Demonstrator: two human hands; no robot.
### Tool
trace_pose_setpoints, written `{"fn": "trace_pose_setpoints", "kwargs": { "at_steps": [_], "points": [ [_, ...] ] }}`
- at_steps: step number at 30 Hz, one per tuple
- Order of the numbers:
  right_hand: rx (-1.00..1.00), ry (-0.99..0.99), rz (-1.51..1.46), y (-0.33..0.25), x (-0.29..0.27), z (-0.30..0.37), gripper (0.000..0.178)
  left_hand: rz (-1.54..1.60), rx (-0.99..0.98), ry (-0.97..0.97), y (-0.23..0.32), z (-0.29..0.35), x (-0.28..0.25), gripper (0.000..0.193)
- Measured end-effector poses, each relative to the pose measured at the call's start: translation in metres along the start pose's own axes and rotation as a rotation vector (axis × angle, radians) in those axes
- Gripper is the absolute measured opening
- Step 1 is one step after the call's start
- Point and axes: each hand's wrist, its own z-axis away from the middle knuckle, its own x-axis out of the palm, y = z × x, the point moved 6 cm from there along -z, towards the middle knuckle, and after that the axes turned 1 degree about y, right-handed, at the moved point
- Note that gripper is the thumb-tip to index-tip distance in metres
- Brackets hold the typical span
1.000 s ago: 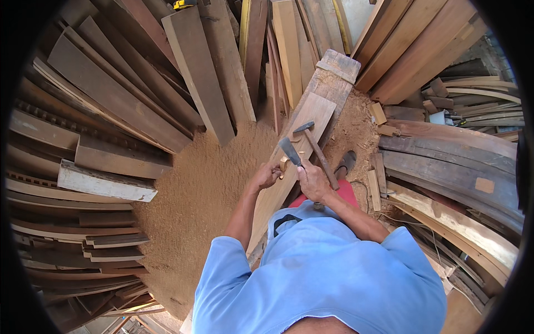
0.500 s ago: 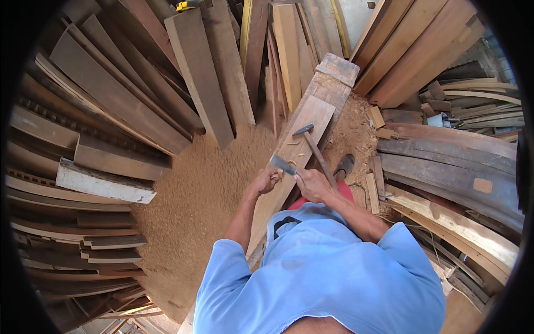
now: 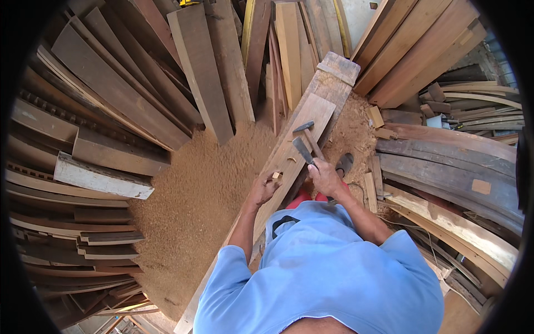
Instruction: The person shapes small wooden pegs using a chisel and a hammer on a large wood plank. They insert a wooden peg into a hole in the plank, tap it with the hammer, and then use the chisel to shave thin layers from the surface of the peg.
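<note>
My right hand [image 3: 326, 181] is closed around a chisel [image 3: 302, 150] with a broad, dark grey blade, which points up and to the left above the workpiece. My left hand [image 3: 262, 189] pinches a small pale piece of wood [image 3: 276, 175] over the left edge of a long plank [image 3: 268, 207]. A hammer [image 3: 303, 126] lies across that plank just beyond the chisel; the blade and my right hand partly hide its handle. A curled wood shaving [image 3: 292, 160] rests on the plank between my hands.
The plank lies on a worn wooden bench [image 3: 337, 68]. Sawdust [image 3: 183, 222] covers the floor on the left. Upright boards [image 3: 200, 72] lean around the far side, with stacked planks [image 3: 100, 217] at left and more timber [image 3: 445, 167] at right. My foot [image 3: 345, 162] stands right of the bench.
My right hand has drawn the chisel away from my left hand, to the right, and its blade has turned more upright. The small pale wood piece now shows in my left fingers.
</note>
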Motion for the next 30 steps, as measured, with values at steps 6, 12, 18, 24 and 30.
{"fn": "trace_pose_setpoints", "kwargs": {
  "at_steps": [6, 12, 18, 24, 30],
  "points": [
    [0.014, 0.057, 0.082, 0.024, -0.013, -0.013, 0.022, -0.146, -0.153, -0.002, -0.002, -0.006, 0.005, 0.051],
    [0.091, 0.264, 0.011, 0.087, -0.029, -0.062, 0.04, -0.725, -0.271, -0.004, 0.003, 0.017, -0.002, 0.112],
    [0.36, 0.46, -0.03, 0.172, -0.073, -0.148, 0.043, -0.992, -0.374, 0.034, -0.024, 0.032, 0.035, 0.137],
    [0.286, 0.392, 0.227, 0.194, -0.145, -0.231, 0.034, -0.9, -0.503, -0.035, -0.029, 0.024, 0.034, 0.134],
    [0.115, 0.241, 0.432, 0.195, -0.121, -0.258, 0.058, -0.89, -0.474, 0.025, -0.035, 0.027, 0.033, 0.134]
  ]
}}
